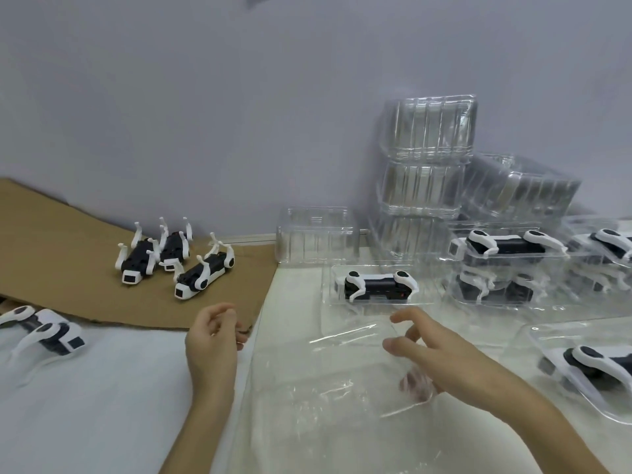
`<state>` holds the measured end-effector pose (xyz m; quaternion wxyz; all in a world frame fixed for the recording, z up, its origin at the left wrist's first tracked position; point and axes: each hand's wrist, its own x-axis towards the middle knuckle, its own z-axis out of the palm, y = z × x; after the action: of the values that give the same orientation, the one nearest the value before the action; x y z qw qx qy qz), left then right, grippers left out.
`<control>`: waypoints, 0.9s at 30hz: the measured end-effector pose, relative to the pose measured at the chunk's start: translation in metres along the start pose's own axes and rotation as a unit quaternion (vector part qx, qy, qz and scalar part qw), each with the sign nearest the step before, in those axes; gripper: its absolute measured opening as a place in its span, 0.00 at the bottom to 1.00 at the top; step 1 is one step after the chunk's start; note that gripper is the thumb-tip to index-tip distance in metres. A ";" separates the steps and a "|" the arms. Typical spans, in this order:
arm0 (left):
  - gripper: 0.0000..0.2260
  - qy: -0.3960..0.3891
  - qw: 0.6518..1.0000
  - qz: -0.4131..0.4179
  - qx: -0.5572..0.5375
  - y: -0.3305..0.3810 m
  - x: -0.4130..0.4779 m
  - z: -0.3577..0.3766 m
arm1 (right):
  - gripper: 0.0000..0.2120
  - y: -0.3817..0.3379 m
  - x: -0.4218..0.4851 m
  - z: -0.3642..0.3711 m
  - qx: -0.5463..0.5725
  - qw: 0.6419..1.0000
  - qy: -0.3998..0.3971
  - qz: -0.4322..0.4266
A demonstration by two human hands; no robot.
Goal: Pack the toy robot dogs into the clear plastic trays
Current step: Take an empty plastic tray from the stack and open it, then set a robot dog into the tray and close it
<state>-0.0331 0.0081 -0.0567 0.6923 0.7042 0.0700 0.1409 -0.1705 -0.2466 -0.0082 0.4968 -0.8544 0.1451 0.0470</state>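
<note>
A clear plastic tray (328,391) lies in front of me on the white table. My right hand (441,354) pinches its right part, thumb on top and fingers showing through the plastic below. At the tray's left edge hovers my left hand (212,340), its fingers loosely curled with nothing seen in them. Just beyond, a black-and-white toy robot dog (379,285) lies on its side in another clear tray (342,304). Three loose dogs (178,261) rest on their backs, legs up, on brown cardboard (68,248). One more loose dog (44,331) lies at the far left.
Empty clear trays are stacked against the wall (427,138), with a single one (318,234) beside them. Packed trays holding dogs (502,248) pile up at the right, and another filled tray (595,367) sits at the right edge.
</note>
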 end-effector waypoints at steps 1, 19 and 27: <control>0.04 0.002 1.000 -0.013 -0.002 -0.003 0.000 0.003 | 0.15 -0.001 -0.001 0.000 -0.019 1.000 0.023 -0.002; 0.17 -0.022 0.866 0.122 0.484 0.000 0.104 0.015 | 0.06 -0.001 0.001 0.010 -0.070 0.936 0.311 -0.149; 0.12 -0.085 0.947 0.141 0.275 0.031 0.066 0.037 | 0.09 0.004 0.008 0.009 0.005 0.935 0.309 -0.176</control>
<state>0.0378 -0.0092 -0.0192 0.4478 0.8795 -0.0526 0.1522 -0.1636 -0.2423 -0.0174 0.4320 -0.8361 0.1388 -0.3085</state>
